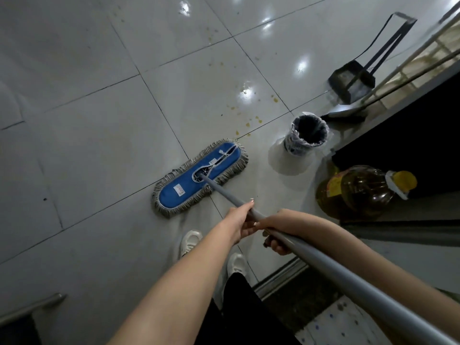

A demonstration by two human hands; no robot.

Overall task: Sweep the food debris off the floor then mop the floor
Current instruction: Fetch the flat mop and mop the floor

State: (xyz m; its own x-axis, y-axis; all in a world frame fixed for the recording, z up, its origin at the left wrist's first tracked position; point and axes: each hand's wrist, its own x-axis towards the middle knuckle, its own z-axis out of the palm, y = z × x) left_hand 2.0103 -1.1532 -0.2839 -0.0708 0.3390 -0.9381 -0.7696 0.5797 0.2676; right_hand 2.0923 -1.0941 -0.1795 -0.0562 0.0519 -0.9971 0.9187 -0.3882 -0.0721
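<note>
The left hand (239,221) and right hand (276,241), close together, both curl round the stiff, probably light pole of the mop (200,176), whose soft fringed head lies flat on the floor (99,145) ahead of them, so gripping mid-pole should steer it toward the yellow stains (251,120).

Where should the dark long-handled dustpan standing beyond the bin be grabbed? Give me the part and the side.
Grip the top crossbar of the black dustpan's tall upright handle frame, coming from the open tiled floor side. The dark-bristled broom leans close on its other side.
</note>
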